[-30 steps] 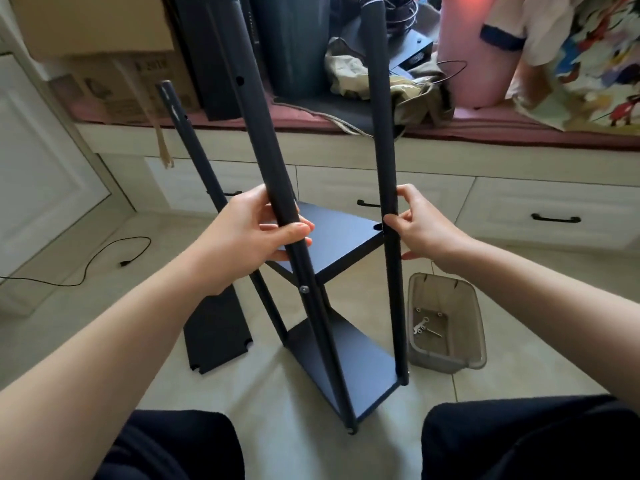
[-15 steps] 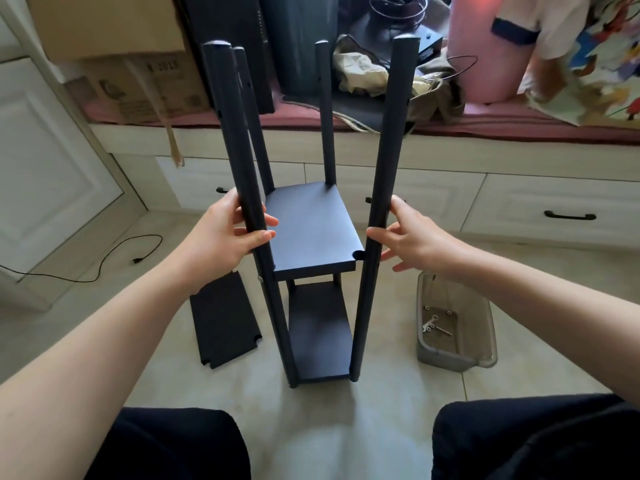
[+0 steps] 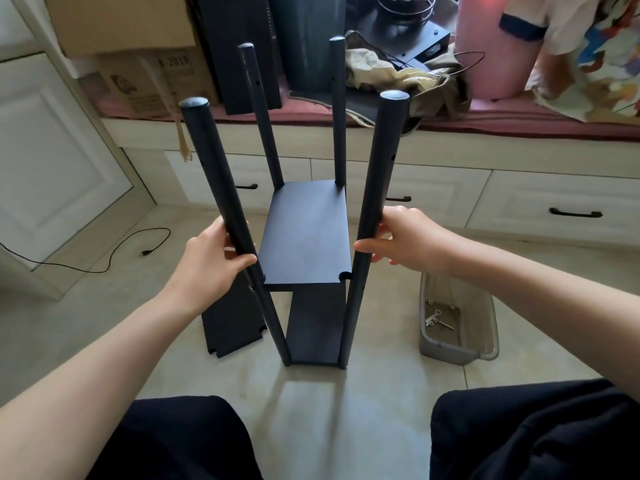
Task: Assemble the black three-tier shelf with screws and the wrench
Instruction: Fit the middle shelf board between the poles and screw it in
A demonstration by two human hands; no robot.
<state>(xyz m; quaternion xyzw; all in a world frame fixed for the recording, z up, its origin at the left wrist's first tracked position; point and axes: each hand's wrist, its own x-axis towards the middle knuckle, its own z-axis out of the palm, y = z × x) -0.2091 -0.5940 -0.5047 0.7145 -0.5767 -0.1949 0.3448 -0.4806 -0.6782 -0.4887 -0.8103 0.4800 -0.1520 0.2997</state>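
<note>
Standing upright now, shelf squared

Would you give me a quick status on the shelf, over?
Left hand grips front-left post; right hand open against front-right post. Third board on floor, unfitted.

- The things are carried by a floor of pale tiles.
- The black shelf frame is stood upright on it, on its four poles.
- A loose black shelf board is laid flat just to the left of the frame.
- A grey plastic bin with small metal parts inside is placed to the right.
- A black cable is laid at the left.
</note>
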